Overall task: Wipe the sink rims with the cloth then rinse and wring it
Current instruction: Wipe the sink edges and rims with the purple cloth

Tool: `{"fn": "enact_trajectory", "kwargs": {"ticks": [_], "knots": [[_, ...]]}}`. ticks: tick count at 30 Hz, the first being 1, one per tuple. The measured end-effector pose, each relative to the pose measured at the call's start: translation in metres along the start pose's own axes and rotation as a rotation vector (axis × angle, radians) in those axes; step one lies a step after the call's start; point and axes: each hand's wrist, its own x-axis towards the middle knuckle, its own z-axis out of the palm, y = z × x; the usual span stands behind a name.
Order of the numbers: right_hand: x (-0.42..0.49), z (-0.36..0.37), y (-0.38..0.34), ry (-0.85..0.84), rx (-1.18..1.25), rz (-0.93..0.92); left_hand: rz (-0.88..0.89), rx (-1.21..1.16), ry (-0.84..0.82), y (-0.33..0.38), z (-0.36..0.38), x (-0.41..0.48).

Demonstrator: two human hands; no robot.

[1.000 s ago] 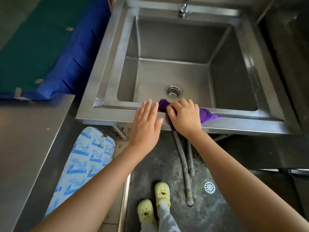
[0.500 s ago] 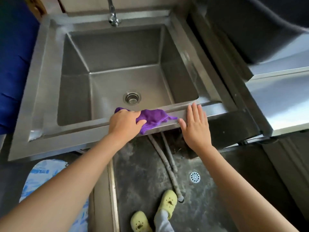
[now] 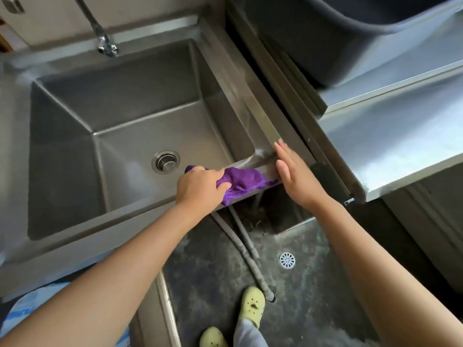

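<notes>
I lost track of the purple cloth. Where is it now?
In the head view, the purple cloth lies on the sink's front rim near its right corner, held under the left hand, the right hand beside it.

Steel sink [image 3: 82, 249] carries work: purple cloth [image 3: 241, 180] draped over near rim by right corner, left hand [image 3: 200, 187] pressing on it, right hand [image 3: 297, 176] flat at corner. Drain strainer [image 3: 165, 162] in basin floor. Dark floor [image 3: 313, 296] below: two grey hoses [image 3: 246, 251], white drain cover [image 3: 287, 260].
</notes>
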Motion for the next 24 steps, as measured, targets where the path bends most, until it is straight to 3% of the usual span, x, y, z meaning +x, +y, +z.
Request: {"fn": "enact_trajectory", "kwargs": {"ticks": [5, 11, 24], "knots": [[0.007, -0.015, 0.004, -0.018, 0.127, 0.011, 0.078, 0.073, -0.016, 0.039, 0.003, 0.021], [0.017, -0.02, 0.01, -0.06, 0.072, 0.033, 0.092, 0.253, -0.039, 0.079, 0.003, 0.044], [0.039, -0.035, 0.005, 0.003, 0.132, 0.12, -0.005, 0.05, 0.06, 0.105, 0.016, 0.092]]}}
